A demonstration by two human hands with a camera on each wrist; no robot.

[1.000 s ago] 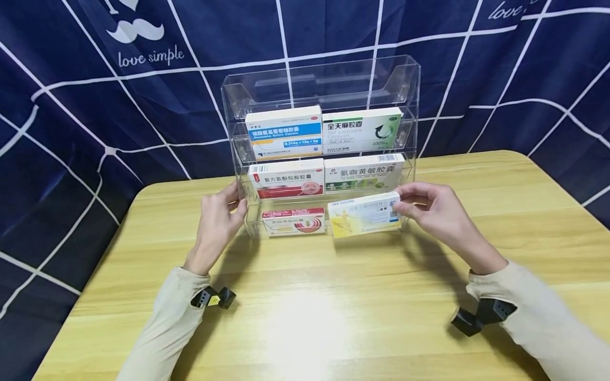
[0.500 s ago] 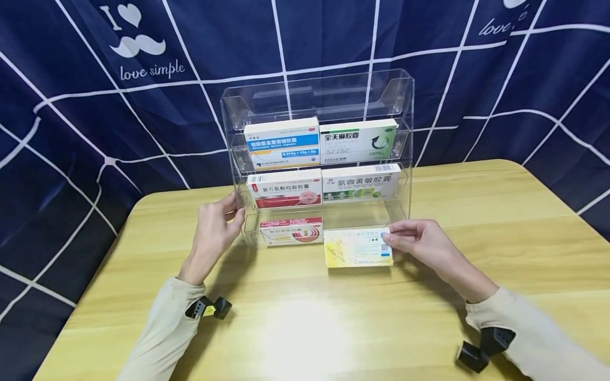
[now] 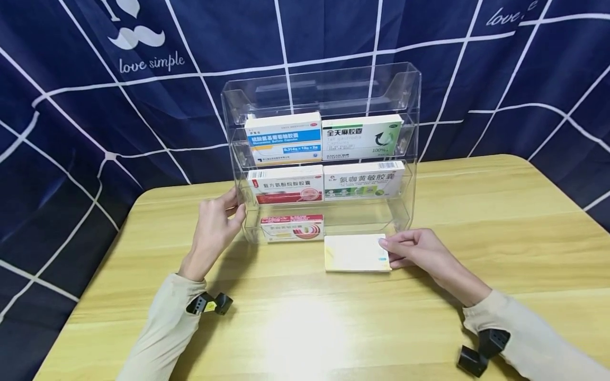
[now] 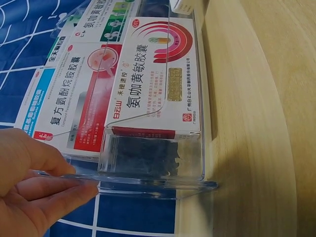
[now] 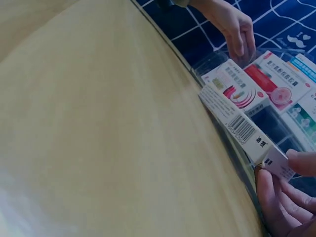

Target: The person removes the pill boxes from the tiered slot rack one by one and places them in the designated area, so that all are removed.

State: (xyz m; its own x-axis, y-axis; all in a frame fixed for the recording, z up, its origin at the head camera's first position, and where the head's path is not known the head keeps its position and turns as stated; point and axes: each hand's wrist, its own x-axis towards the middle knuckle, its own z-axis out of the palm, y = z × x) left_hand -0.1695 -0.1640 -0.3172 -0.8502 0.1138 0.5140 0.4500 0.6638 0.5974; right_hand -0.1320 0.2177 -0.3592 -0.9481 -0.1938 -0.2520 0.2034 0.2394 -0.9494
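Note:
My right hand (image 3: 421, 251) pinches a white and yellow medicine box (image 3: 357, 253) by its right end, in front of the rack's bottom tier. In the right wrist view the box's barcoded long edge (image 5: 237, 123) shows, with thumb and fingers at its end. My left hand (image 3: 216, 227) grips the left side wall of a clear acrylic display rack (image 3: 400, 211); in the left wrist view its thumb and fingers (image 4: 74, 190) close on the wall's edge. A red and white medicine box (image 3: 293, 230) sits in the bottom tier's left half.
Higher in the rack stand a blue and white box (image 3: 284, 140), a green and white box (image 3: 361, 137), a red-striped box (image 3: 287, 185) and another green-marked box (image 3: 364, 181). A wooden table (image 3: 238, 317) carries the rack. Behind hangs a navy gridded curtain (image 3: 333, 32).
My right hand has brought the white and yellow box down and forward from the bottom tier's right half, and its face has tipped upward. My left hand stays on the rack's side.

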